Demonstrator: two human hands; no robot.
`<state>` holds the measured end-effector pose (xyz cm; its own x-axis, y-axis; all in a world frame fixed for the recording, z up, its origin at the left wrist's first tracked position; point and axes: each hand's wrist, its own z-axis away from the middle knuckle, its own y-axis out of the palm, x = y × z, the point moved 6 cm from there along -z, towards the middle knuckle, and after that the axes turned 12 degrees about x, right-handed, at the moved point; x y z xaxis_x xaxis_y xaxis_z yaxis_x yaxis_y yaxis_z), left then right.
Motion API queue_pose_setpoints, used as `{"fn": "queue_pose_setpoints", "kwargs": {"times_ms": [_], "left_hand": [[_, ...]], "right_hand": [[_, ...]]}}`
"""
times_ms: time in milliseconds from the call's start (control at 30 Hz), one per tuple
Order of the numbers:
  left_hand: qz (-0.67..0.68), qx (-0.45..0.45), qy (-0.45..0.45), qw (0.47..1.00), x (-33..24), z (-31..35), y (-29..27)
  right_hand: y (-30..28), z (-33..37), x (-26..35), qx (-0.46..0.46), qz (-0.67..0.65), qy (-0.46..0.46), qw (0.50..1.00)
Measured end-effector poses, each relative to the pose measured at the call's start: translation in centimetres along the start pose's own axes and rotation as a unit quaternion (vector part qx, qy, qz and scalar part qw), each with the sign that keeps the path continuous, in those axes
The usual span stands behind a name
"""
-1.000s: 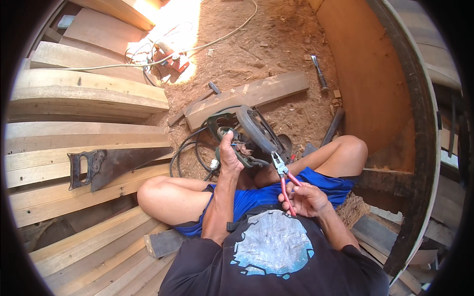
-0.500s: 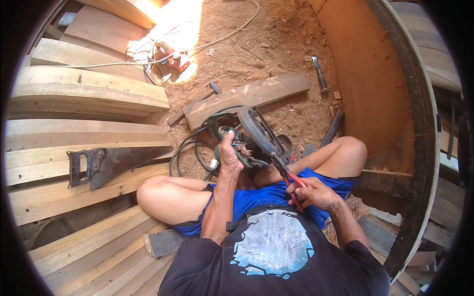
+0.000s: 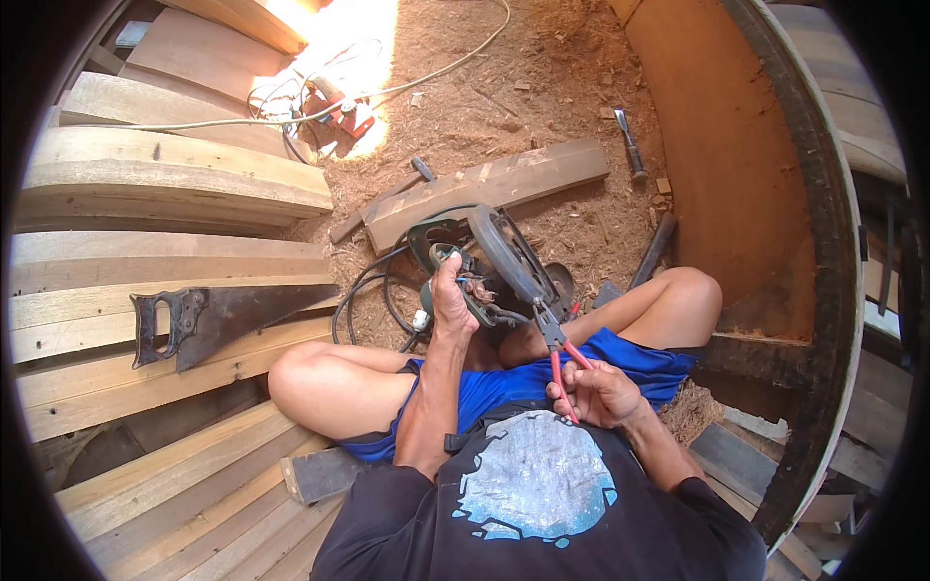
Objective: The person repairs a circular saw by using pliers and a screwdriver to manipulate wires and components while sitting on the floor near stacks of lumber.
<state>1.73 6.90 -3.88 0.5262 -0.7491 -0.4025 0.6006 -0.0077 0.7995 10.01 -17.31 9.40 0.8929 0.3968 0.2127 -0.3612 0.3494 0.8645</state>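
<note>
My left hand [image 3: 451,302] is closed round a green-bodied power saw [image 3: 501,254], perhaps a circular saw, tilted above my lap. Its dark curved guard faces right, and coloured wires show in its opened housing beside my thumb. My right hand [image 3: 603,392] grips red-handled pliers [image 3: 553,336]. The handles stand apart, and the jaws touch or sit right by the lower end of the guard; which of these I cannot tell. From the saw's left side a black cord [image 3: 360,290] loops over the shavings.
A handsaw [image 3: 228,320] lies on stacked planks [image 3: 165,174] at left. Beyond my legs are a timber block [image 3: 494,189], a hammer-like tool [image 3: 387,197] and a chisel [image 3: 631,150]. A red power tool [image 3: 351,118] with cords lies farther off. A curved wooden wall [image 3: 736,165] rises at right.
The pliers have turned, their handles now spread wider and showing more face-on. My right hand has shifted slightly down and its fingers have changed position. My left hand and the saw have hardly moved.
</note>
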Motion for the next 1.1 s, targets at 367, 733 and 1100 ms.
{"fn": "queue_pose_setpoints", "kwargs": {"times_ms": [367, 733, 1100], "left_hand": [[-0.002, -0.016, -0.005, 1.0, 0.2, 0.3, 0.0], [-0.09, 0.029, 0.038, 0.995, -0.7, 0.3, 0.9], [-0.061, 0.028, 0.008, 0.998, -0.5, 0.2, 0.4]], "right_hand": [[1.8, 1.1, 3.4, -0.172, 0.289, 0.093, 0.937], [-1.2, 0.8, 1.9, -0.155, 0.361, 0.121, 0.912], [1.4, 1.3, 3.3, -0.169, 0.345, 0.124, 0.915]]}}
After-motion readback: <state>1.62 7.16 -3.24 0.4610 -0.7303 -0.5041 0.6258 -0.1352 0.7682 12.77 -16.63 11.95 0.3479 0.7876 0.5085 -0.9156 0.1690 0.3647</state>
